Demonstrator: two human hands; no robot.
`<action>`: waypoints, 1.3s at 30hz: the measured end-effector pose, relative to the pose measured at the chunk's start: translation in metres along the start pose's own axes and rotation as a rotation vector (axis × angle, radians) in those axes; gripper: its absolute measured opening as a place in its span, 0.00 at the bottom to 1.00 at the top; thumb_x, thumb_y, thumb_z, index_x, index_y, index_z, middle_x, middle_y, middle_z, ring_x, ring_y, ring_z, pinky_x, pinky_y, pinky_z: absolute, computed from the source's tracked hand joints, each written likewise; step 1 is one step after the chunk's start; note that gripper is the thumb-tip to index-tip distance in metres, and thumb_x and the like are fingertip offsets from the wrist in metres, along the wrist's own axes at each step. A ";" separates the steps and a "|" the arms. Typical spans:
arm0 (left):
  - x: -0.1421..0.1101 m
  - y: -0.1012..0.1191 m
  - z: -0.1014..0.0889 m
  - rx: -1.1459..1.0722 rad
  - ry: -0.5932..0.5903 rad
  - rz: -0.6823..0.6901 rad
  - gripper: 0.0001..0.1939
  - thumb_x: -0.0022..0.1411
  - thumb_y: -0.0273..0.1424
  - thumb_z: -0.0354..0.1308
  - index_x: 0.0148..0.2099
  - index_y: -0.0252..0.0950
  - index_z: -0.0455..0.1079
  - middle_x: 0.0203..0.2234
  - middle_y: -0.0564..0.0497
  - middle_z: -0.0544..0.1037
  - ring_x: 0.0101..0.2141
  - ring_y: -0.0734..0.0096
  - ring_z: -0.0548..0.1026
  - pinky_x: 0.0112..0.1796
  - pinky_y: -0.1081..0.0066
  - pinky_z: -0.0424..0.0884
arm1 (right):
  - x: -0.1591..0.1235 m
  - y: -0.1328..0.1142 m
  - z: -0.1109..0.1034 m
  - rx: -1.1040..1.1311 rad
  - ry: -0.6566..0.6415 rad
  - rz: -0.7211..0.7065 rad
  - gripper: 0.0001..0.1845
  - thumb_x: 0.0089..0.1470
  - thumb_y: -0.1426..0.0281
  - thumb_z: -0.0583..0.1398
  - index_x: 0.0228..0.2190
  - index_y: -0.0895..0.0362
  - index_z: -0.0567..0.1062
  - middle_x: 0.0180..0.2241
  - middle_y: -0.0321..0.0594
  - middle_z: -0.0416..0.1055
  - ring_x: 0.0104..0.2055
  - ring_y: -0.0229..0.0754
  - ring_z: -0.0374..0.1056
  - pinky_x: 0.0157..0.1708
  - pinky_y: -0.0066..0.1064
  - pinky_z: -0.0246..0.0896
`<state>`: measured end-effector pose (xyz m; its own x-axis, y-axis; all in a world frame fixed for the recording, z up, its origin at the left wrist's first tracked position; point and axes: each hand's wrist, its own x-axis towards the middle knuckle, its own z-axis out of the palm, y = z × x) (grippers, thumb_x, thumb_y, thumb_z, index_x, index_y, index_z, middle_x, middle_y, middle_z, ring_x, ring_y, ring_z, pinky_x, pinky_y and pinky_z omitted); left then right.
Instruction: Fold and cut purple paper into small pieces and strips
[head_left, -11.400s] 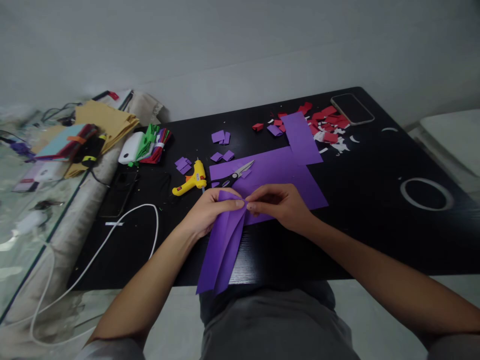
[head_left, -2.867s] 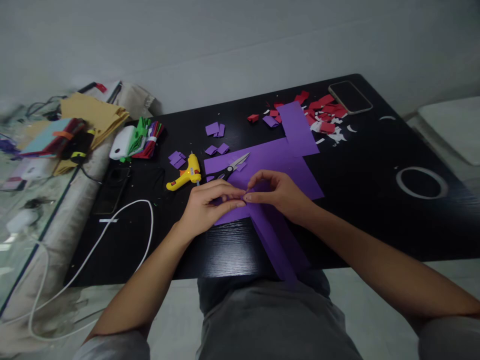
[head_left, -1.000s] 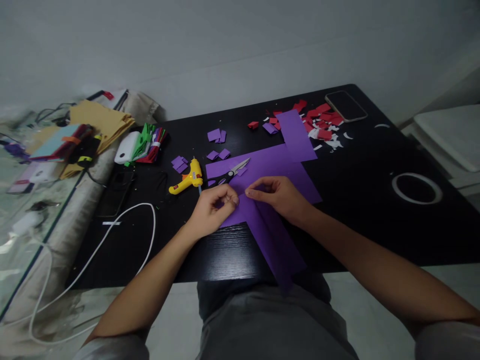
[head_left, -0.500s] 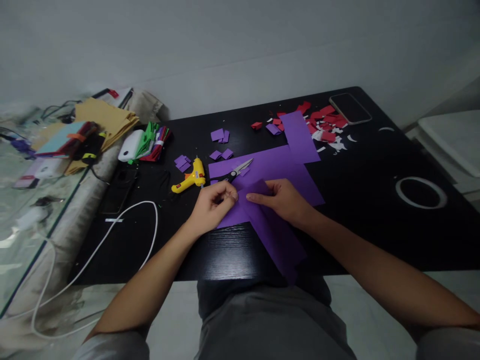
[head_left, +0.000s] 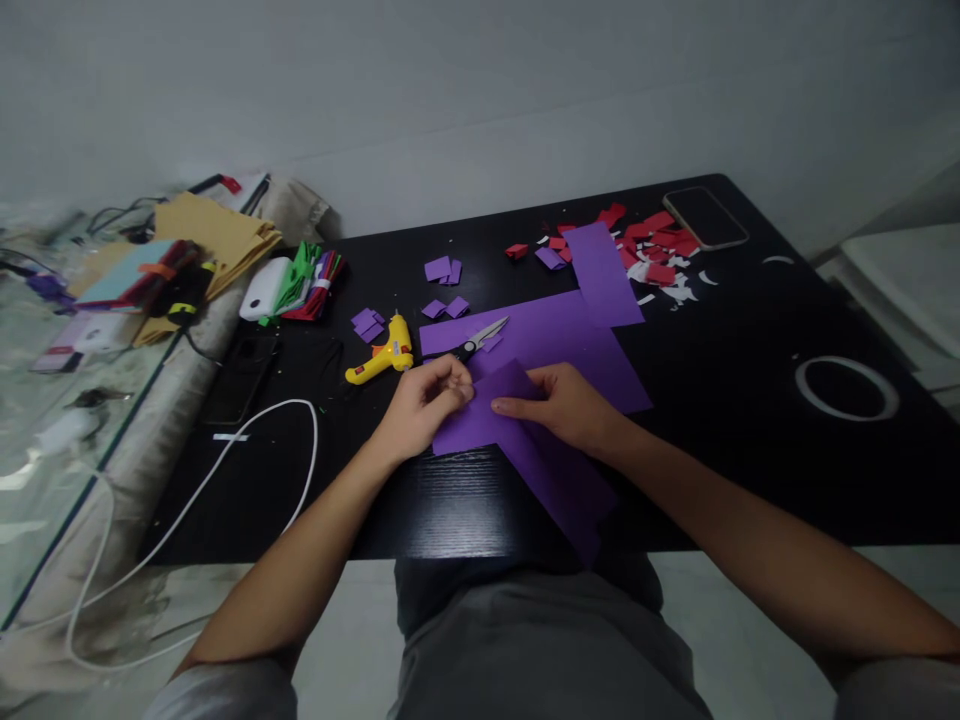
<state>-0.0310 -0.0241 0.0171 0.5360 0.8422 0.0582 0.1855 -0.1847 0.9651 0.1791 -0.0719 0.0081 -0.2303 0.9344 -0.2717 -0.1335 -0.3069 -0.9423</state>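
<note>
A folded strip of purple paper (head_left: 551, 475) slants down toward the table's front edge, its upper end between my hands. My right hand (head_left: 566, 402) pinches it, thumb on top. My left hand (head_left: 426, 405) has its fingers curled closed around the paper's left corner. Beneath lies a larger purple sheet (head_left: 592, 355). On that sheet, just beyond my left hand, rest scissors (head_left: 484, 335) with their blades apart; part of the handle is hidden behind the hand. A yellow glue gun (head_left: 386, 352) lies to the left of the scissors.
Small purple paper pieces (head_left: 442, 270) sit behind the glue gun. Red and white scraps (head_left: 660, 250) lie at the back right beside a phone (head_left: 706, 218). A white cable (head_left: 311, 450) loops at left, and a tape-like ring (head_left: 846, 388) lies at right.
The upper end of the purple strip has come up slightly between my hands, showing a pointed corner. Both hands keep nearly the same place and grip.
</note>
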 end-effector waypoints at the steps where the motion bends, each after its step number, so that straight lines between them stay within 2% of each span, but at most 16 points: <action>1: 0.000 0.001 0.003 -0.024 -0.004 -0.028 0.09 0.61 0.36 0.63 0.35 0.35 0.72 0.23 0.55 0.71 0.25 0.74 0.68 0.28 0.73 0.64 | 0.000 0.001 0.001 -0.009 -0.007 0.002 0.17 0.40 0.59 0.76 0.31 0.55 0.86 0.33 0.38 0.83 0.33 0.44 0.77 0.38 0.36 0.72; 3: -0.001 0.001 0.009 -0.046 0.021 -0.061 0.12 0.61 0.39 0.66 0.36 0.34 0.74 0.24 0.56 0.71 0.25 0.76 0.67 0.28 0.74 0.62 | 0.000 0.002 0.002 -0.023 -0.018 0.007 0.17 0.40 0.60 0.76 0.32 0.56 0.86 0.34 0.38 0.84 0.35 0.44 0.77 0.39 0.35 0.72; 6: -0.001 0.001 0.015 -0.044 0.060 -0.056 0.17 0.61 0.42 0.68 0.32 0.34 0.73 0.21 0.57 0.69 0.23 0.78 0.63 0.25 0.75 0.58 | -0.001 0.002 0.002 -0.061 -0.031 0.029 0.16 0.41 0.60 0.76 0.30 0.56 0.85 0.33 0.37 0.83 0.34 0.43 0.77 0.38 0.34 0.72; 12: 0.003 0.001 0.008 -0.053 0.125 -0.042 0.20 0.61 0.46 0.67 0.30 0.34 0.72 0.18 0.58 0.64 0.20 0.79 0.58 0.23 0.75 0.54 | -0.001 -0.003 0.000 -0.069 -0.106 0.134 0.16 0.42 0.59 0.76 0.32 0.55 0.86 0.34 0.37 0.84 0.35 0.44 0.77 0.40 0.34 0.72; 20: 0.004 0.002 0.003 -0.041 0.130 -0.042 0.21 0.59 0.47 0.68 0.29 0.34 0.73 0.17 0.58 0.65 0.20 0.80 0.59 0.22 0.76 0.53 | -0.002 -0.007 0.000 -0.062 -0.098 0.146 0.17 0.40 0.59 0.77 0.31 0.55 0.86 0.33 0.37 0.83 0.34 0.43 0.77 0.37 0.33 0.71; 24: 0.004 0.001 0.002 -0.021 0.174 -0.034 0.21 0.60 0.47 0.68 0.29 0.34 0.73 0.17 0.58 0.65 0.19 0.80 0.59 0.21 0.76 0.54 | -0.002 -0.005 -0.001 -0.086 -0.093 0.140 0.15 0.43 0.59 0.75 0.31 0.56 0.86 0.34 0.38 0.84 0.34 0.43 0.77 0.38 0.33 0.71; 28: 0.004 -0.001 -0.001 -0.056 0.221 -0.077 0.21 0.60 0.47 0.68 0.31 0.34 0.73 0.17 0.58 0.68 0.18 0.79 0.65 0.21 0.77 0.60 | -0.002 -0.005 -0.002 -0.082 -0.115 0.152 0.15 0.45 0.60 0.74 0.34 0.55 0.86 0.37 0.39 0.84 0.37 0.45 0.78 0.41 0.35 0.72; 30: 0.003 -0.001 -0.002 -0.117 0.183 -0.131 0.20 0.61 0.47 0.68 0.33 0.34 0.74 0.17 0.57 0.71 0.18 0.78 0.69 0.21 0.77 0.65 | -0.003 -0.006 -0.002 -0.083 -0.111 0.145 0.15 0.44 0.60 0.74 0.33 0.55 0.86 0.37 0.39 0.84 0.37 0.45 0.78 0.42 0.36 0.72; 32: 0.003 -0.001 -0.002 -0.182 0.094 -0.193 0.19 0.60 0.47 0.69 0.34 0.34 0.74 0.18 0.55 0.75 0.18 0.77 0.71 0.22 0.77 0.68 | -0.002 -0.006 -0.002 -0.088 -0.095 0.124 0.16 0.43 0.59 0.74 0.32 0.55 0.86 0.36 0.39 0.84 0.37 0.45 0.78 0.42 0.36 0.72; 36: 0.003 -0.003 0.000 -0.211 -0.099 -0.291 0.21 0.55 0.45 0.73 0.26 0.32 0.75 0.17 0.51 0.78 0.16 0.76 0.73 0.22 0.76 0.71 | -0.001 -0.006 -0.003 -0.103 -0.054 0.064 0.17 0.43 0.56 0.74 0.30 0.56 0.85 0.34 0.39 0.83 0.36 0.44 0.76 0.40 0.35 0.71; 39: 0.003 -0.003 0.001 -0.209 -0.134 -0.315 0.21 0.55 0.45 0.73 0.25 0.31 0.77 0.16 0.49 0.78 0.16 0.75 0.74 0.22 0.75 0.73 | -0.001 -0.007 -0.004 -0.155 -0.037 0.051 0.20 0.43 0.53 0.74 0.29 0.56 0.84 0.32 0.38 0.82 0.34 0.44 0.75 0.37 0.34 0.69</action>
<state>-0.0291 -0.0218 0.0144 0.5848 0.7650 -0.2698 0.1940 0.1911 0.9622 0.1837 -0.0699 0.0140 -0.2684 0.9102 -0.3153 0.0294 -0.3194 -0.9472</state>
